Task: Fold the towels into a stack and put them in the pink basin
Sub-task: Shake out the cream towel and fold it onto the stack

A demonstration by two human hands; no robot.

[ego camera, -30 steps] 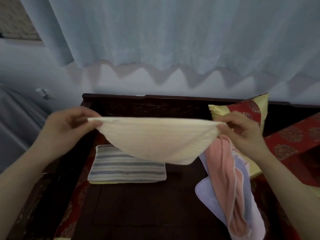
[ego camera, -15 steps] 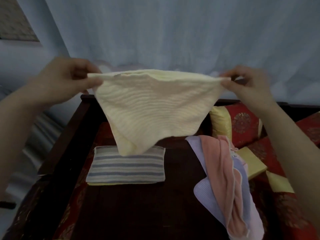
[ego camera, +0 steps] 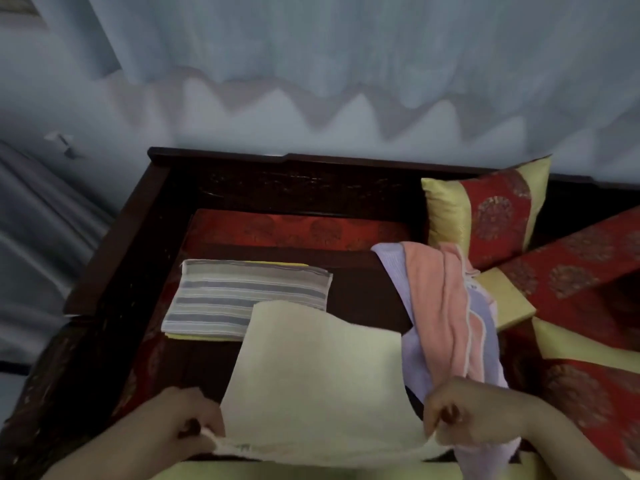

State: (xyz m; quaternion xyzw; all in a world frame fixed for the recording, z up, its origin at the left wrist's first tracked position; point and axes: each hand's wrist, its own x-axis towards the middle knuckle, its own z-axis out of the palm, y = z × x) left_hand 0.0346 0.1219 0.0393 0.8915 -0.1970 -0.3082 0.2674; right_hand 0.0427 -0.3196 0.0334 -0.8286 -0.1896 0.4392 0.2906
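A cream towel (ego camera: 318, 379) lies spread over the dark wooden table (ego camera: 360, 296), its far edge overlapping a folded grey-striped towel (ego camera: 242, 296). My left hand (ego camera: 180, 424) pinches the cream towel's near left corner and my right hand (ego camera: 471, 414) pinches its near right corner, both low at the table's front edge. To the right lies a loose heap with a pink towel (ego camera: 440, 306) on top of a lilac towel (ego camera: 415, 362). No pink basin is in view.
A red and gold cushion (ego camera: 491, 213) leans at the back right, with more red and gold cushions (ego camera: 571, 278) beside the table on the right. A raised dark wooden rail (ego camera: 277, 161) borders the back. A pale curtain (ego camera: 346, 46) hangs behind.
The cream towel was held up stretched in the air between both hands; both hands have come down and toward me, and the towel now lies flat on the table.
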